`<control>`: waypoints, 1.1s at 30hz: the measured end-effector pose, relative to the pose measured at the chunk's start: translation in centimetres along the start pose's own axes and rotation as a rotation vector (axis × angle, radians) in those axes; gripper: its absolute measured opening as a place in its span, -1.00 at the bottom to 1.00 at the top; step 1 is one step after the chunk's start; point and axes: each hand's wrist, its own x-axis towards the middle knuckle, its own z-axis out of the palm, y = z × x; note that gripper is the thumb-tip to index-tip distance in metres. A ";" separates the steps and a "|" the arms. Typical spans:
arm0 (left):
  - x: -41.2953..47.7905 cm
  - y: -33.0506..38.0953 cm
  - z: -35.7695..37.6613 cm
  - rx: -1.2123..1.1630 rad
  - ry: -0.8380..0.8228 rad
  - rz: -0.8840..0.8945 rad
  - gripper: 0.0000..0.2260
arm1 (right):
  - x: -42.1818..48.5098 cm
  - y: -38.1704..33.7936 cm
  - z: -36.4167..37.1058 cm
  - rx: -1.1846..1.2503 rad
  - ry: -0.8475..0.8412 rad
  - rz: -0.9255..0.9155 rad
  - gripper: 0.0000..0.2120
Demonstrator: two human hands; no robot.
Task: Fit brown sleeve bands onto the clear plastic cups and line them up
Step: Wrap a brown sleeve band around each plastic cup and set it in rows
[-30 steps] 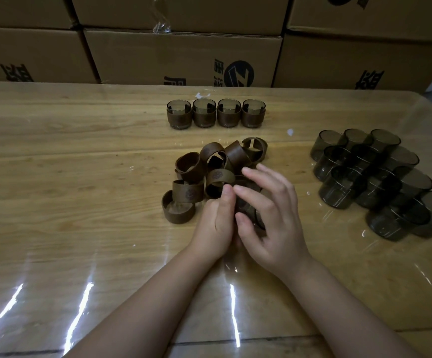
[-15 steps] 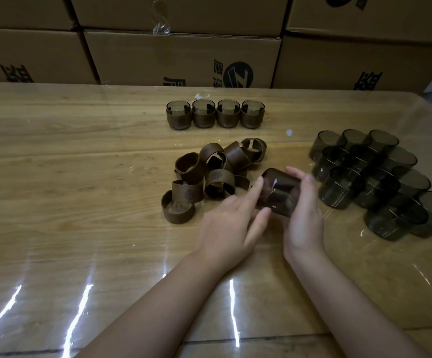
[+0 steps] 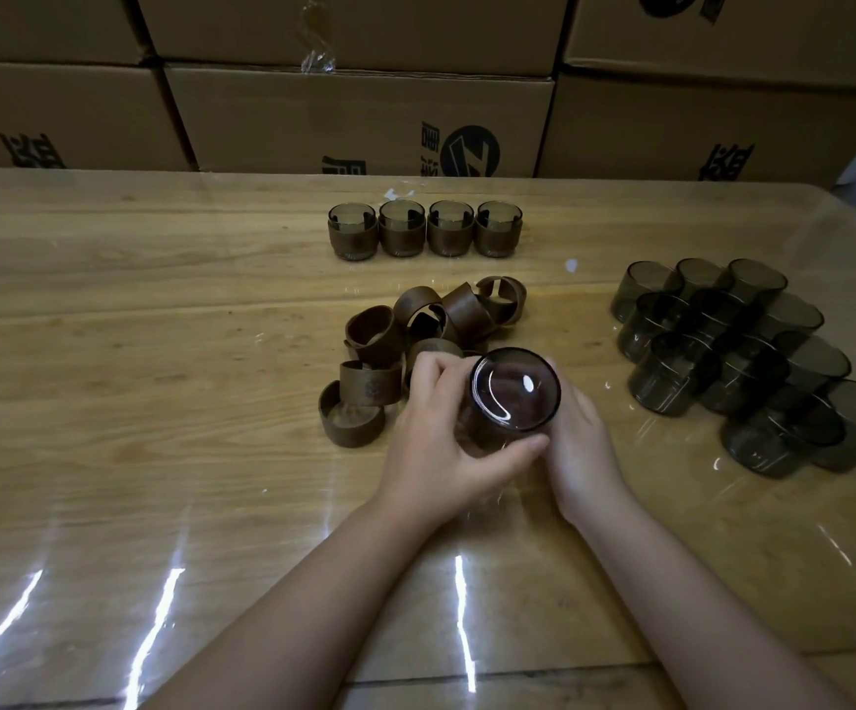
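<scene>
Both hands are holding one smoky clear cup up over the table, approx mid-table, just in front of the band pile. The cup is tipping toward the camera, so its glossy round base is facing the lens w/ glare spots on it.

L hand is wrapping round the cup's left side. Its thumb is lying across the near wall below the base, and its fingers are curling over the far-left edge. R hand is cupping the right side w/ the palm against the wall. Its fingers are mostly hiding behind the cup, but the hand is plainly gripping it. Something brownish is showing on the cup wall btwn the two hands; can't tell if that's a band or just the tint.

The loose brown sleeve bands are lying in a jumble just behind and left of the hands, some flat, some on edge. The nearest ones are sitting right beside the L hand's knuckles.

Four banded cups are standing mouths-up farther back, side by side in a straight row. Off to the right, well apart from the hands, the bare cups are sitting packed tight in a cluster.

Cardboard boxes are stacking up along the table's far edge. Light streaks are glaring off the glossy tabletop near the front.
</scene>
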 end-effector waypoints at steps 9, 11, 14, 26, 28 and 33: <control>-0.6 0.7 -0.4 0.002 -0.174 0.092 -0.48 | 1.1 0.4 -1.4 -0.750 -0.369 -0.206 -0.58; -0.5 0.6 -0.4 -0.039 -0.189 0.053 -0.48 | 1.1 0.5 -1.4 -0.774 -0.352 -0.224 -0.55; -0.4 0.6 -0.4 -0.057 -0.191 0.018 -0.54 | 1.3 0.7 -1.4 -0.740 -0.309 -0.205 -0.64; -0.1 0.4 -0.4 -0.043 -0.213 -0.118 -0.50 | 1.6 0.5 -1.6 -0.324 -0.057 -0.202 -0.75; 0.0 0.3 -0.3 0.002 -0.205 -0.158 -0.46 | 2.0 0.7 -1.7 -0.260 0.039 -0.176 -0.79; 0.3 -0.4 0.3 0.210 -0.181 -0.256 -0.42 | 2.3 0.8 -2.3 -0.269 0.157 -0.187 -0.82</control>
